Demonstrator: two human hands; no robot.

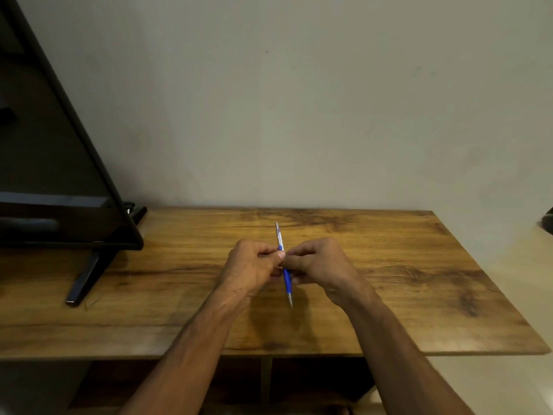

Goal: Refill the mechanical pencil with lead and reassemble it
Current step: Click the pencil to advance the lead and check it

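Blue-and-clear mechanical pencil (286,275), tip toward camera, pinched by both hands

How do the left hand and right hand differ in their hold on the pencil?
The left hand pinches the pencil from the left, thumb near the blue band where the pale upper barrel starts; the right hand meets it from the right, fingertips slightly lower by the blue grip. The left hand's fingers curl tightly; the right hand's reach out more. Both hold the pencil above the table, tip towards the person.

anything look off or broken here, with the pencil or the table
Nothing stands out. The mechanical pencil looks whole, pinched between the left hand and right hand above the wooden table. No spill or damage shows.
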